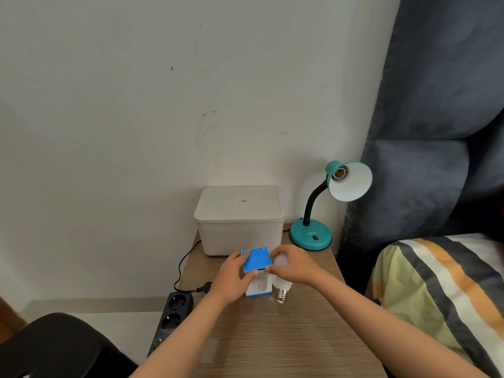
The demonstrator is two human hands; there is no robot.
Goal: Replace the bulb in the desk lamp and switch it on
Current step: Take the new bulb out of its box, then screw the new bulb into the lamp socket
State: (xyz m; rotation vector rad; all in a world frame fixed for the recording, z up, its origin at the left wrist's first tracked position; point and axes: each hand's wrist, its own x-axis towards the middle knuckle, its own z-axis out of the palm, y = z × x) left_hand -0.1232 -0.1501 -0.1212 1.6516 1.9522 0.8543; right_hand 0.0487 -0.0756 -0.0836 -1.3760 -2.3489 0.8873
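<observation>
A blue-and-white bulb box (255, 260) stands upright on the wooden bedside table (272, 336). My left hand (235, 274) grips its left side. My right hand (293, 266) holds the box's top right edge with its fingertips. Under my right hand a white bulb (282, 289) lies on the table, screw base toward me. The teal desk lamp (311, 236) stands at the table's back right, its shade (351, 184) tipped toward me with an empty socket (340, 173). A black switch (315, 237) sits on the base.
A white lidded plastic box (240, 219) stands at the back of the table against the wall. A black power strip (171, 317) lies on the floor to the left, with a cord plugged in. A bed with striped bedding (441, 290) and a dark headboard borders the right side.
</observation>
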